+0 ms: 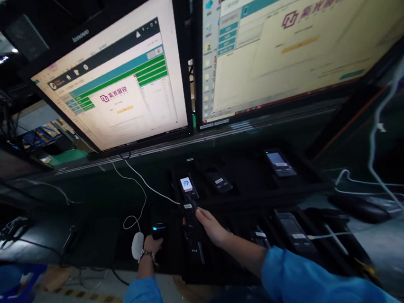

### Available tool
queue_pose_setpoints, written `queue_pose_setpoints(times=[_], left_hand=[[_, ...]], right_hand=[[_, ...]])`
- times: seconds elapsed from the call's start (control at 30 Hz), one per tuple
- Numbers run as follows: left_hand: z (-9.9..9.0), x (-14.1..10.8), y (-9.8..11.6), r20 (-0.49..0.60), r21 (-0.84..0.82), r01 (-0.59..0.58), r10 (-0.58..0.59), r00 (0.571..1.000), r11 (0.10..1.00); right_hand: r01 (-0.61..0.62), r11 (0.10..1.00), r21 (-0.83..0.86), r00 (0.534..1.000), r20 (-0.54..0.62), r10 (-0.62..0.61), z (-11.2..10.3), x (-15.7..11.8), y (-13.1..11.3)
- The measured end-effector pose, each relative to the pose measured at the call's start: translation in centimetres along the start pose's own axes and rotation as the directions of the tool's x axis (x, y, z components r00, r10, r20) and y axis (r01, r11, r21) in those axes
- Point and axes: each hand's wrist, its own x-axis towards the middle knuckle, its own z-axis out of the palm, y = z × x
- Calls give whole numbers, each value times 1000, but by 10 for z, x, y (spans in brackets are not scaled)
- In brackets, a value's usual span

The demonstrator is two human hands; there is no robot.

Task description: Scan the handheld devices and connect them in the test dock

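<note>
Fingers of our right hand [211, 227] are closed on the lower end of a dark handset [189, 205], where a white cable [144, 183] plugs in; this handset stands in a slot of the black tray [248, 185] on the table [85, 196], its small screen lit white with a blue mark.

Fingers of our left hand [153, 244]: curled over a dark scanner [158, 230] with a faint blue glow at its top; whether they grip it or only rest on it, we cannot tell. Wrist carries a beaded bracelet [145, 254]. Both our sleeves are blue.

Item, white mouse [137, 245]: just beside our left hand, to its left, on the table edge.

Item, second handset [219, 181]: in the tray just right of the held one, screen dark, white label on it.

Item, third handset [280, 163]: further right in the same row, screen lit.

Item, fourth handset [293, 233]: front row of the tray, to the right of our right forearm, with a white lead at its near end.

Item, left monitor [117, 83]: above the table, tilted, showing a window with green bars and a purple logo.

Item, right monitor [301, 32]: next to it, larger in view, showing a teal-headed window with the same logo.

Item, loose white wires [377, 153]: hanging at far right.
</note>
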Motion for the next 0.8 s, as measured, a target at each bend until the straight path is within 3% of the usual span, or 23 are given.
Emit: queue_pose_setpoints(times=[0.07, 0.17, 0.23, 0.33, 0.5, 0.63, 0.8], left_hand=[[-5, -28, 0, -12, -49, -59, 58, 998, 997], [-4, -92, 12, -44, -236, -173, 168, 985, 956], [2, -136, 27, -64, -571, -169, 161, 985, 804], [10, -183, 52, -157, -631, -233, 172, 973, 740], [12, -199, 70, -246, -590, -237, 107, 963, 772], [11, -198, 67, -246, -603, -231, 97, 964, 763], [13, -201, 60, -240, -564, -230, 109, 965, 793]], right_hand=[[32, 999, -27, 999, 31, -31, -2, -3, -1], [66, 997, -47, 996, 62, -63, -3, -6, -3], [90, 994, -65, 994, 71, -85, -1, -6, -1], [118, 989, -93, 991, 81, -110, 1, -6, 4], [143, 981, -134, 986, 108, -129, 1, -11, 8], [187, 973, -137, 978, 122, -170, 0, -15, 3], [154, 984, -90, 982, 121, -142, 1, -17, -2]])
